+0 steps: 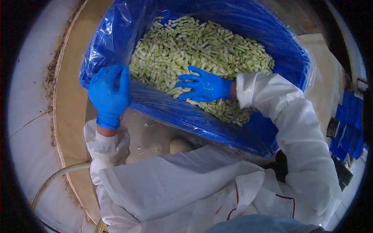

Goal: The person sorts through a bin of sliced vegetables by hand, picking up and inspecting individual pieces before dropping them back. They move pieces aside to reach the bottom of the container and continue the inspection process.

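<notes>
I had a seamed white surface (29, 89) left, brown grime (50, 77) beside a tan strip (70, 112), grey floor (145, 136) below.

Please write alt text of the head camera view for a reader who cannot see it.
A person's blue-gloved right hand lies spread on a heap of pale green cut pieces inside a large blue bin lined with clear plastic. The left hand, also blue-gloved and partly curled, is at the bin's left edge; both sleeves are white.
</notes>
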Motion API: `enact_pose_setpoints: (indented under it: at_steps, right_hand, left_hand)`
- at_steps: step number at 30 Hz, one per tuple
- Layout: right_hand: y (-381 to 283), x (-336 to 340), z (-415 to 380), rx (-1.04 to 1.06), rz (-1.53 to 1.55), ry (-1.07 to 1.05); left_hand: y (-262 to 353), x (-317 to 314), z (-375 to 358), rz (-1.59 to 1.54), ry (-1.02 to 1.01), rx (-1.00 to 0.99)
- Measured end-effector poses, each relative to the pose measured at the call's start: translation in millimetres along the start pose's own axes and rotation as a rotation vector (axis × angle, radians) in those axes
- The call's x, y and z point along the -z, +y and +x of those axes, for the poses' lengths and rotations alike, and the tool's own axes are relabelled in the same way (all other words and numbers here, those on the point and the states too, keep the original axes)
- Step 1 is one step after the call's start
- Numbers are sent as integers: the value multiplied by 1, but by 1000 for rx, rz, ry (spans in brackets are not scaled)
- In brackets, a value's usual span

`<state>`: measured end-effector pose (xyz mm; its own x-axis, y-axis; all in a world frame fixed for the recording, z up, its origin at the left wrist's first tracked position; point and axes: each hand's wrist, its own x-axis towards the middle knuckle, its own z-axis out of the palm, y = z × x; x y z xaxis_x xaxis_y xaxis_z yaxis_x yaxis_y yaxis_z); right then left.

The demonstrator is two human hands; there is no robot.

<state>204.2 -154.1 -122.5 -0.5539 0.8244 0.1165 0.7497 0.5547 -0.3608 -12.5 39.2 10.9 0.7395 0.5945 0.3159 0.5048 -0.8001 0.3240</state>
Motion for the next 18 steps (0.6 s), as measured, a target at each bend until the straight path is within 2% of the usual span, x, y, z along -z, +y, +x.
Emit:
enact_pose_setpoints:
  at_steps: [5,8,10,15,18]
  right_hand:
    - [-1,-3,4,-11,-73,-7]
    - [0,-7,6,-10,-99,8]
    - [16,-17,12,28,-60,54]
    - [54,-31,51,52,-221,60]
    - [89,-28,71,-48,-324,47]
  left_hand:
    - [-4,-8,0,-66,71,-10]
    - [-2,-6,1,-76,34,3]
    - [-1,-5,1,-42,38,-1]
    - [2,-3,0,-27,48,17]
    - [-1,-4,-2,-18,42,10]
